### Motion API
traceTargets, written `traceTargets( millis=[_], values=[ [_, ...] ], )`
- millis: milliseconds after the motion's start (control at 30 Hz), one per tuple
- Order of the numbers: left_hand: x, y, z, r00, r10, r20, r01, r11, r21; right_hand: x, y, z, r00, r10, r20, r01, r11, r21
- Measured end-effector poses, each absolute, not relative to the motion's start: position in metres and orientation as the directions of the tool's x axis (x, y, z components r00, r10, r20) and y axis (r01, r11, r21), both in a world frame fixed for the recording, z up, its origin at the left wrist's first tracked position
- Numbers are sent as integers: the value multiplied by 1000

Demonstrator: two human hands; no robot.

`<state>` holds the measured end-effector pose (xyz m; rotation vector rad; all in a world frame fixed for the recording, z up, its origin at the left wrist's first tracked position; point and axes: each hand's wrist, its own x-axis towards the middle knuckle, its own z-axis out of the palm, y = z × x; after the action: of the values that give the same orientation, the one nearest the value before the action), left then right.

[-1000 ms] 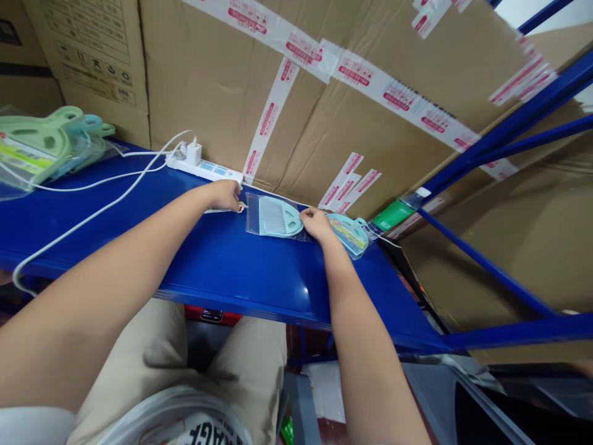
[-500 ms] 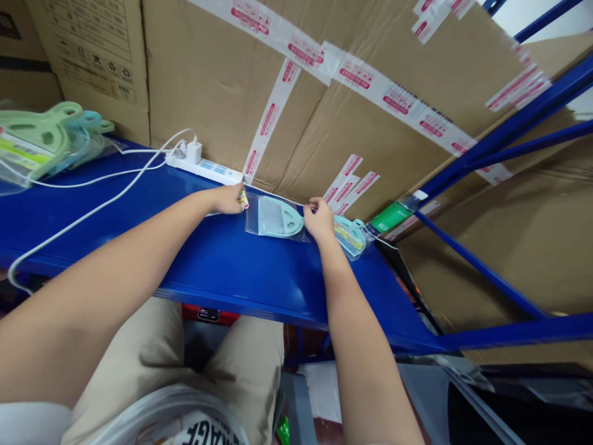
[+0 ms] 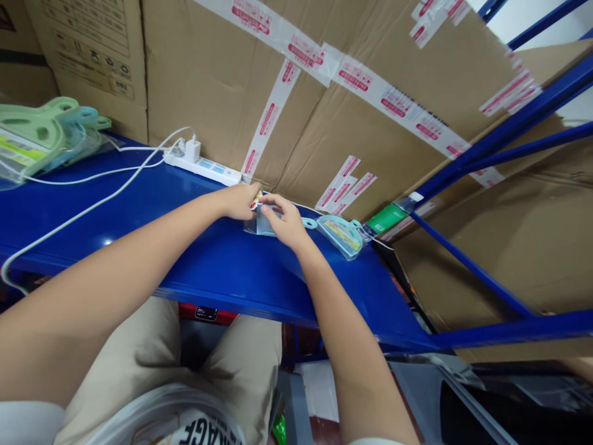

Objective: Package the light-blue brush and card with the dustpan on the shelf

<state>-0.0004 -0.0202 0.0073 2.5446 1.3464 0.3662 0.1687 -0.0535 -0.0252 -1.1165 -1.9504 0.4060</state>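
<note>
My left hand is closed on a small stack or piece of colourful printed card, just above the blue shelf. My right hand has come up beside it, thumb and forefinger slightly apart with their tips at the card's edge. Beneath the right hand lies a light-blue dustpan with a brush in a clear plastic bag, mostly covered by the hand. To the right is a second bagged light-blue dustpan set, with a yellow and blue printed card showing in it.
A white power strip with plugs and loose white cables runs along the back of the blue shelf. Bagged green and blue dustpans are piled at left. A green-labelled bottle leans at right. Large cardboard boxes stand behind.
My right hand has moved left, from the dustpan's handle end to the card in my left hand, and now covers much of the dustpan. My left hand has shifted slightly right.
</note>
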Motion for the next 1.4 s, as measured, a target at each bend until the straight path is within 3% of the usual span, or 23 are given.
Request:
traceTargets(
  millis=[100, 367, 833, 1400],
  values=[
    [5, -26, 8, 566, 810, 154, 755, -584, 298, 170, -51, -25, -235, 840, 488, 499, 535, -682],
    [6, -23, 4, 593, 753, 286, 653, -657, 378, 177, -45, -24, -159, 845, 511, 387, 529, -755],
    [-9, -11, 8, 495, 818, 293, 801, -560, 211, 192, -43, -17, 7, 834, 552, 385, 507, -771],
    [-10, -11, 7, 516, 811, 277, 783, -577, 232, 191, -42, -18, 20, 845, 535, 413, 481, -774]
  ],
)
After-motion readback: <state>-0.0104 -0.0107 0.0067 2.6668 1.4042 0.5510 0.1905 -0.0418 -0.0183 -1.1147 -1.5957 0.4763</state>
